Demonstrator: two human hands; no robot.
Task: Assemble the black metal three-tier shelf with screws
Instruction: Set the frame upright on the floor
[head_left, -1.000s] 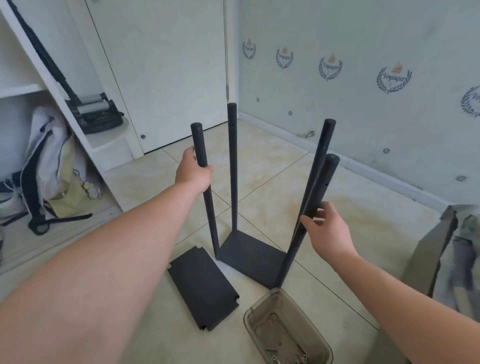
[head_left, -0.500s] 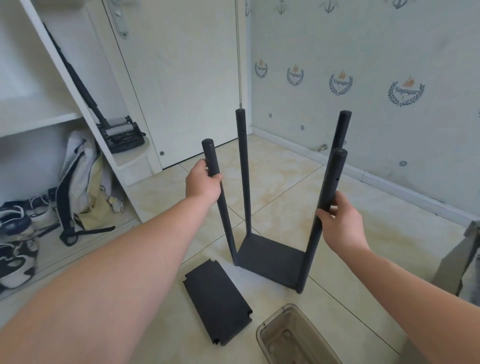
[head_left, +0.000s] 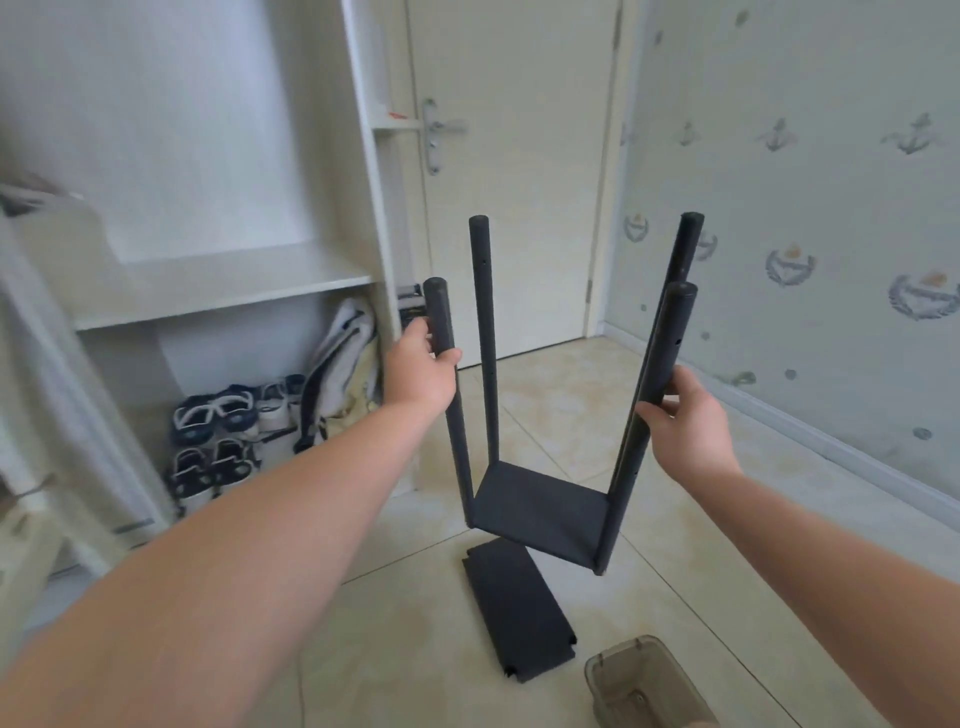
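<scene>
Black metal at the centre of the picture: a half-built shelf (head_left: 540, 512), four poles on a single bottom panel, tipped a little and seemingly clear of the tiled floor (head_left: 561, 405). Gripped high on the near-left pole (head_left: 440, 322) by the left hand (head_left: 423, 371), fingers wrapped round it; clasped lower on the near-right pole (head_left: 670, 338) by the right hand (head_left: 685, 415), fingers curled about the tube. Taken by two poles at once, probably to stop the uprights splaying and to carry or turn the piece as one. Flat on the tiles just below, toward lower centre, a second panel (head_left: 519, 613) — likely waiting as the next tier. Parked at the lower right edge, a clear plastic box (head_left: 644, 686) — presumably for screws, contents too blurred to tell, close enough to reach.
</scene>
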